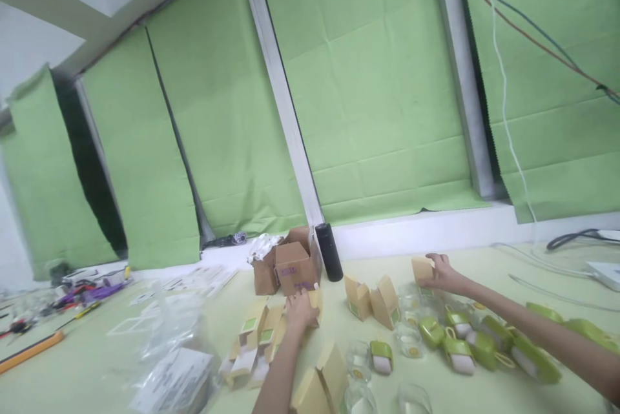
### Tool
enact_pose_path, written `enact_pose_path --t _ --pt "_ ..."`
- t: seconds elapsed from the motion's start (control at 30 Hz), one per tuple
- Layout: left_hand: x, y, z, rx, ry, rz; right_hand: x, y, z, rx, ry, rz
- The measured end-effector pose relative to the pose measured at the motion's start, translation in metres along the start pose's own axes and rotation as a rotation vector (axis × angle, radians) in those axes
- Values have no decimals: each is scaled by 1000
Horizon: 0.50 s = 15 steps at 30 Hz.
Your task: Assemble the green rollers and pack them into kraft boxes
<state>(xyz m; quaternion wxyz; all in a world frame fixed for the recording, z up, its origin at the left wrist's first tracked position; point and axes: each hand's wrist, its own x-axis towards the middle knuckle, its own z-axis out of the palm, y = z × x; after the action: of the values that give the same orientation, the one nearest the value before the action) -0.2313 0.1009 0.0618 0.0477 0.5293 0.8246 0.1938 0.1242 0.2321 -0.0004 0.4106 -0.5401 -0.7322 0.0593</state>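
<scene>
My right hand (pixel 443 274) pinches a small tan cardboard box (pixel 422 269) above the far side of the table, beside clear glass jars (pixel 411 341). My left hand (pixel 301 308) is closed on another small tan box (pixel 316 301), partly hidden behind the fingers. Left of it lie several opened boxes (pixel 250 330) with pale green labels. Between my hands, two tan boxes with peaked tops (pixel 371 300) stand side by side. Nearer to me are more tan boxes (pixel 321 383). A green-and-white looped item (pixel 382 357) sits by the jars.
Several green looped items (pixel 489 346) lie under my right forearm. A black cylinder (pixel 329 252) stands behind, near brown cartons (pixel 294 265). Clear plastic bags (pixel 172 330) and a white packet (pixel 173 380) lie at left, with tools (pixel 77 298) farther off. Cables (pixel 547 262) cross the right side.
</scene>
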Motion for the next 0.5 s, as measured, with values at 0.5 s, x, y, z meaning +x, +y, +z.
enact_pose_path --t 0.5 --pt "-123 96 -52 -1361 -275 223 -107 -103 -103 -57 134 -950"
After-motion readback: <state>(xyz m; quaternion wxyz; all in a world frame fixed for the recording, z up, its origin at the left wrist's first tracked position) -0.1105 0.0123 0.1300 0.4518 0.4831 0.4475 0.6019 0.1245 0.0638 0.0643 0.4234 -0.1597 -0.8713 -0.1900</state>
